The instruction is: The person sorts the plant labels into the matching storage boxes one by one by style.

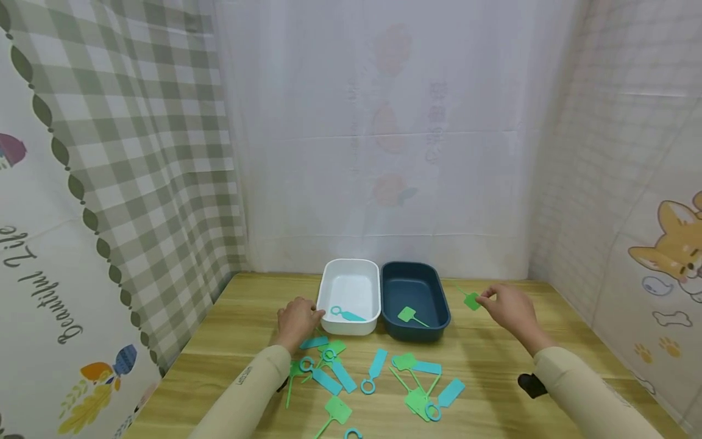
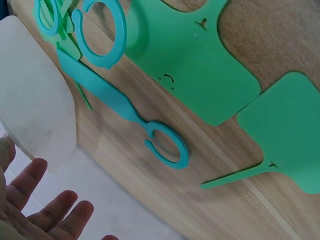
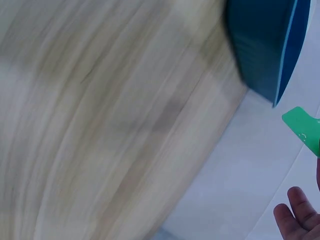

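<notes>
Green tag [image 1: 471,301] is pinched beside the bin

By the right hand [image 1: 511,310], it is held to the right of the dark bin [image 1: 415,333]. The wooden table [image 1: 493,390] is enclosed by white cloth [image 1: 356,183] and checked cloth [image 1: 164,122]. Both forearms [image 1: 244,390] are stretched forward; left hand [image 1: 298,321] fingers are spread near the white bin [image 1: 351,328].

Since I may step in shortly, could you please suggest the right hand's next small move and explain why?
I would probably move the right hand leftward over the dark blue bin and release the pinched green tag there. That tag is to the bin's right, the bin already holds another green tag, and the white bin holds a blue tag.
</notes>
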Available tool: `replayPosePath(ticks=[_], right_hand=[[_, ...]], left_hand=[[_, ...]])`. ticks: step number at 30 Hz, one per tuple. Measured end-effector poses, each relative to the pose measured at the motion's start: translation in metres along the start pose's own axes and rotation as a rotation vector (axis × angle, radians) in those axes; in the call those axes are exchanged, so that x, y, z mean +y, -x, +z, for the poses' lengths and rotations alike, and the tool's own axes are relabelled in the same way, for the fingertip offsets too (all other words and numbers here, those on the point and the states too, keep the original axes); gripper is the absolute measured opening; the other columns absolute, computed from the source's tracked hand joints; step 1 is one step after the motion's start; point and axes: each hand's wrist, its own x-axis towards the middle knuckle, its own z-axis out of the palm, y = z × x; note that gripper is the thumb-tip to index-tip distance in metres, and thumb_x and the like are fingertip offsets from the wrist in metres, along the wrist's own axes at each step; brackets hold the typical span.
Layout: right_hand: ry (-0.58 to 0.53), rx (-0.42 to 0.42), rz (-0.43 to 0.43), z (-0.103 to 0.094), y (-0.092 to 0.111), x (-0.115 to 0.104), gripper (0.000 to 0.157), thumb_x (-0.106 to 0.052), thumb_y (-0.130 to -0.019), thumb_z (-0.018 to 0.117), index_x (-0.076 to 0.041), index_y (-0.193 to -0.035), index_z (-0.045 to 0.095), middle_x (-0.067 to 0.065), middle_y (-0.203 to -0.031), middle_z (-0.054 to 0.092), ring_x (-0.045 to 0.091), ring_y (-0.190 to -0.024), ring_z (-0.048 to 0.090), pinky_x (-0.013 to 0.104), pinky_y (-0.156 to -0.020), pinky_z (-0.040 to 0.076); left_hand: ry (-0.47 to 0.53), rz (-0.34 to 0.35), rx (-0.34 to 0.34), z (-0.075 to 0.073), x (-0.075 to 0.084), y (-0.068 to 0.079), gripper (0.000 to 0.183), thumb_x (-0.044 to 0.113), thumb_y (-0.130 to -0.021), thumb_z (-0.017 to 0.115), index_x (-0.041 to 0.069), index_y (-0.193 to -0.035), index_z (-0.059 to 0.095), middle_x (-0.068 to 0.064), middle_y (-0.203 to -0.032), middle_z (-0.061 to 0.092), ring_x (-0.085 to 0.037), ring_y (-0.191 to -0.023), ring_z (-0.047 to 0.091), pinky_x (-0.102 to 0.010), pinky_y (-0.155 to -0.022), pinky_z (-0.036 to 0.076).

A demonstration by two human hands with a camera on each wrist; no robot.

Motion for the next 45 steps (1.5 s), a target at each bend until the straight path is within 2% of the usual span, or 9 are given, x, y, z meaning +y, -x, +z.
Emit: replayPosePath(ticks=[7, 14, 23, 30, 33, 36, 38, 41, 45], right_hand=[[-0.02, 0.05, -0.028, 0.016, -0.014, -0.028, 0.018, -0.023, -0.092, 0.068, -0.006, -0.088, 0.073, 0.024, -0.104, 0.066, 0.043, -0.094, 0.062, 0.048, -0.062, 0.051], [-0.051, 0.058, -0.024, 0.036, -0.019, -0.049, 0.016, -0.021, -0.091, 0.069, -0.007, -0.086, 0.074, 0.016, -0.095, 0.071, 0.036, -0.084, 0.065, 0.046, -0.061, 0.049], [-0.061, 0.014, 0.017, 0.053, -0.018, -0.062, 0.016, -0.022, -0.09, 0.069, -0.008, -0.082, 0.073, 0.015, -0.1, 0.068, 0.038, -0.098, 0.06, 0.064, -0.085, 0.037], [-0.055, -0.045, 0.036, 0.06, -0.017, -0.064, 0.021, -0.021, -0.091, 0.07, -0.01, -0.074, 0.07, 0.005, -0.086, 0.065, 0.03, -0.084, 0.059, 0.077, -0.096, 0.022], [-0.049, -0.071, 0.042, 0.062, -0.016, -0.064, 0.023, -0.02, -0.091, 0.07, -0.011, -0.07, 0.069, 0.003, -0.081, 0.063, 0.029, -0.081, 0.058, 0.077, -0.097, 0.021], [-0.048, -0.088, 0.047, 0.063, -0.015, -0.064, 0.016, -0.017, -0.091, 0.07, -0.01, -0.077, 0.073, 0.006, -0.084, 0.066, 0.034, -0.087, 0.06, 0.078, -0.097, 0.018], [-0.046, -0.095, 0.052, 0.064, -0.015, -0.063, 0.01, -0.015, -0.09, 0.07, -0.008, -0.087, 0.075, 0.01, -0.094, 0.069, 0.039, -0.096, 0.06, 0.078, -0.098, 0.016], [-0.04, -0.095, 0.054, 0.065, -0.014, -0.062, 0.013, -0.012, -0.09, 0.069, -0.005, -0.099, 0.075, 0.017, -0.108, 0.067, 0.046, -0.107, 0.057, 0.077, -0.098, 0.017], [-0.03, -0.083, 0.047, 0.068, -0.014, -0.06, 0.016, -0.013, -0.09, 0.068, -0.004, -0.103, 0.074, 0.022, -0.116, 0.064, 0.047, -0.11, 0.054, 0.075, -0.096, 0.022]], left_hand=[[-0.007, -0.008, -0.009, 0.0, -0.001, 0.0, 0.028, 0.033, -0.093, 0.07, 0.006, -0.099, 0.075, -0.008, -0.098, 0.066, -0.029, -0.092, 0.061, -0.054, -0.083, 0.043], [-0.018, -0.014, -0.005, -0.001, -0.001, -0.001, 0.029, 0.034, -0.093, 0.07, 0.007, -0.101, 0.075, -0.009, -0.099, 0.066, -0.03, -0.093, 0.061, -0.054, -0.083, 0.043], [-0.017, -0.005, -0.01, 0.0, 0.002, -0.002, 0.029, 0.034, -0.093, 0.07, 0.007, -0.102, 0.075, -0.009, -0.099, 0.066, -0.03, -0.094, 0.061, -0.055, -0.084, 0.042], [-0.032, -0.01, -0.017, 0.0, 0.001, -0.002, 0.032, 0.036, -0.093, 0.069, 0.007, -0.105, 0.075, -0.009, -0.101, 0.066, -0.03, -0.096, 0.06, -0.054, -0.084, 0.043], [-0.033, -0.009, -0.017, 0.0, 0.001, -0.002, 0.031, 0.036, -0.093, 0.07, 0.007, -0.104, 0.076, -0.009, -0.101, 0.066, -0.03, -0.095, 0.06, -0.055, -0.084, 0.043], [-0.036, -0.006, -0.014, -0.001, 0.002, -0.002, 0.031, 0.035, -0.093, 0.07, 0.008, -0.104, 0.076, -0.009, -0.101, 0.066, -0.03, -0.096, 0.061, -0.055, -0.084, 0.043], [-0.04, -0.003, -0.012, -0.001, 0.002, -0.002, 0.031, 0.036, -0.092, 0.07, 0.008, -0.104, 0.076, -0.009, -0.1, 0.066, -0.03, -0.096, 0.061, -0.055, -0.083, 0.043], [-0.044, -0.002, -0.01, 0.0, 0.001, -0.003, 0.031, 0.036, -0.092, 0.07, 0.008, -0.105, 0.076, -0.009, -0.1, 0.066, -0.03, -0.095, 0.06, -0.054, -0.083, 0.043], [-0.051, 0.002, -0.009, 0.0, 0.0, -0.003, 0.031, 0.035, -0.092, 0.07, 0.008, -0.105, 0.075, -0.009, -0.1, 0.065, -0.03, -0.094, 0.06, -0.053, -0.082, 0.043]])
